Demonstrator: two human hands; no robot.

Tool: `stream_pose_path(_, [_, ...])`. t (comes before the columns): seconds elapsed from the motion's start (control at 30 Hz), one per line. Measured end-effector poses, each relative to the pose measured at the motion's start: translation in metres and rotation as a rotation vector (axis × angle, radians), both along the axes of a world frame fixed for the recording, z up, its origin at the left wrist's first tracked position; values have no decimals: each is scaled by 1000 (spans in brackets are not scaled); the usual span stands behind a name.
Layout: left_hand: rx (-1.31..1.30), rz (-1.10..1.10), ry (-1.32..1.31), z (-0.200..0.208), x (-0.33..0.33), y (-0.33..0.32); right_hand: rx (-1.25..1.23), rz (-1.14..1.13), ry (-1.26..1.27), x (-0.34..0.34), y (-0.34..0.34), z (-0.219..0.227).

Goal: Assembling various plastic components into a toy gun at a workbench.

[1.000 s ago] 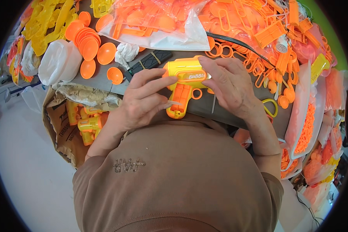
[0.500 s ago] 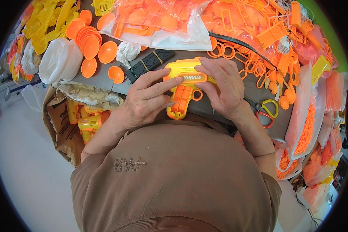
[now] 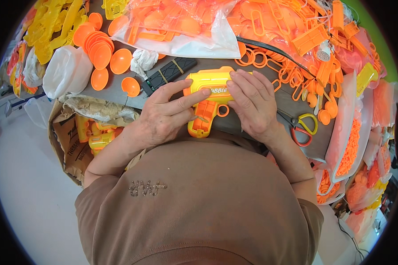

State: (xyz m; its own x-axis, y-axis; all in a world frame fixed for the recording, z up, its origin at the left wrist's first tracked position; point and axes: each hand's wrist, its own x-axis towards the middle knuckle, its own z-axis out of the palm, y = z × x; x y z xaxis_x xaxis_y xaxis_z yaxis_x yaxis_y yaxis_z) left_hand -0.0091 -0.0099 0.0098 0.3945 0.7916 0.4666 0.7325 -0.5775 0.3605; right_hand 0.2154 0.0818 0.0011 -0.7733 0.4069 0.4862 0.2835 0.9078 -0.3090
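A yellow and orange toy bubble gun (image 3: 205, 115) lies between my hands at the near edge of the table, its handle toward me and an orange hollow showing in the handle. My left hand (image 3: 166, 112) grips its left end, with the thumb near the handle and the fingers over the body. Over the right end, my right hand (image 3: 254, 106) lays its fingers close together across the body and hides that part. An orange ring trigger (image 3: 223, 110) shows between the hands.
Orange cups (image 3: 102, 55), a black case (image 3: 170, 75) and a white bag (image 3: 67, 73) lie beyond my left hand. A paper bag (image 3: 70, 150) holds more toy guns. Scissors (image 3: 306, 129) lie to the right, near orange rings (image 3: 292, 73) and a bag of small orange parts (image 3: 350, 148).
The right thumb has gone from the front of the gun, and the right fingers have flattened over its body. The gun has shifted slightly left.
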Motion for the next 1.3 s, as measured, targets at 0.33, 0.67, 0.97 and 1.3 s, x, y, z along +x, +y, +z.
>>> stream_pose_path(0.33, [-14, 19, -12, -3, 1, -2, 92, -55, -97, 3, -9, -4])
stream_pose_path(0.67, [-392, 97, -639, -10, 16, -9, -942, -396, 312, 10, -20, -2])
stream_pose_path(0.97, [-495, -49, -1247, -21, 35, 4, -725, -133, 717, 2, -7, 39])
stream_pose_path(1.3, [-191, 247, -1445, 0, 4, -7, 126, -34, 180, -58, -27, 31])
